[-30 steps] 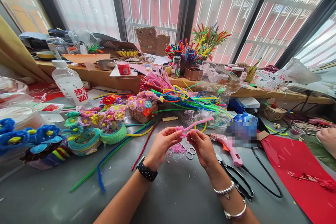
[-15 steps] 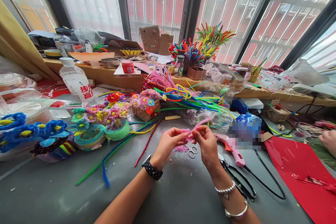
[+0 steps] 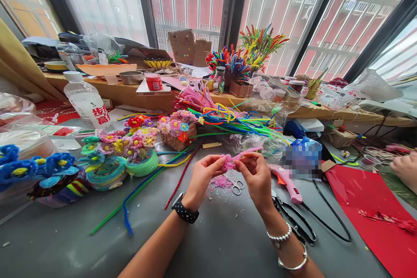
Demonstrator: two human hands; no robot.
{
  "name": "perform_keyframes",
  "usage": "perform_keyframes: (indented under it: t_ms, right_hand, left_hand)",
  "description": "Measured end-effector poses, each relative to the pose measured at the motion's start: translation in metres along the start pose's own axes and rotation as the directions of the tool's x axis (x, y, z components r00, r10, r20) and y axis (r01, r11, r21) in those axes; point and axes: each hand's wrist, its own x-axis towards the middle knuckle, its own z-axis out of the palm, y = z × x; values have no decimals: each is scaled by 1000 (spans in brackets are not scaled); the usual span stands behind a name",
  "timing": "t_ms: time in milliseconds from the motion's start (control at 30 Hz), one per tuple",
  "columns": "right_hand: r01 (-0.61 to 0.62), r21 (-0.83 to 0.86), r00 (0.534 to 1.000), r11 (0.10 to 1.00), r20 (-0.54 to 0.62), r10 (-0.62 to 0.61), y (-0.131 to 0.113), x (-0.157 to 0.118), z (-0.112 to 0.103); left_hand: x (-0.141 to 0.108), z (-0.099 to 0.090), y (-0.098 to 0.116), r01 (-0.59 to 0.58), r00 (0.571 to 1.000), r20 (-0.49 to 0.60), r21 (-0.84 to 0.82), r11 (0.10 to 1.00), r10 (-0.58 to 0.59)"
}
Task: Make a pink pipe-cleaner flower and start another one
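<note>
Between my two hands is a pink pipe cleaner [image 3: 228,163], curled into small loops at the left, with a straight tail stretching up to the right. My left hand [image 3: 206,178] pinches the looped part between thumb and fingertips. The fingers of my right hand [image 3: 256,176] are closed on the pipe cleaner where the loops meet the tail. Below the hands, small scissors [image 3: 237,187] lie on the grey table beside a little heap of pink fuzz [image 3: 221,181].
A pink glue gun [image 3: 288,184] and black-handled pliers [image 3: 298,219] lie at the right, before a red sheet [image 3: 368,208]. Pipe-cleaner flower baskets [image 3: 141,163] and a bottle [image 3: 86,102] stand left. Loose pipe cleaners [image 3: 237,121] are piled behind. Another person's hand [image 3: 405,169] shows at the right edge.
My right hand has turned slightly, and the pipe cleaner's tail now lies flatter, pointing more to the right. The whole view has shifted a little.
</note>
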Motion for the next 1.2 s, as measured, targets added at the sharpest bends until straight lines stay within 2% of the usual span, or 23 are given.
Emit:
perform_keyframes:
  t_ms: [133, 233, 433, 567, 633, 800, 900, 967, 1000, 1100, 1133, 1200]
  right_hand:
    - [49, -102, 998, 994, 36, -46, 1, -2, -1]
    - [193, -253, 980, 948, 106, -171, 0, -3, -3]
    - [436, -397, 896, 808, 272, -350, 0, 0, -9]
    - [598, -458, 799, 658, 406, -444, 3, 1, -11]
    - [643, -477, 765, 599, 447, -464, 3, 1, -11]
    - [657, -525, 754, 542, 461, -468, 0, -1, -11]
    - [636, -519, 771, 571, 451, -449, -2, 0, -10]
    - [580, -486, 813, 654, 403, -421, -3, 0, -8]
    - [525, -459, 848, 717, 358, -391, -3, 0, -8]
    - [250, -308, 959, 918, 209, -191, -2, 3, -6]
    - [145, -247, 979, 958, 178, -102, -1, 4, -6]
    - [-29, -155, 986, 987, 157, 54, 1, 6, -7]
  left_hand:
    - [0, 0, 0, -2, 1000, -7, 23, 1000, 2]
    - [0, 1, 0, -8, 1000, -19, 33, 999, 9]
    - [2, -1, -2, -11, 1000, -2, 52, 999, 11]
    - [3, -2, -3, -21, 1000, 14, 67, 998, 20]
    - [3, -3, -3, -29, 999, 16, 72, 997, 28]
    - [3, -3, -2, -11, 999, 40, 40, 999, 10]
    - [2, -4, -2, -17, 996, 92, 28, 999, 14]
    - [2, -5, -3, -17, 993, 115, 23, 1000, 14]
    - [2, -5, -3, -19, 993, 116, 18, 1000, 17]
    - [2, -6, -3, -32, 995, 98, 0, 999, 32]
    - [3, -6, -3, -34, 995, 90, -3, 999, 34]
    - [3, -6, -3, -32, 996, 84, 1, 999, 32]
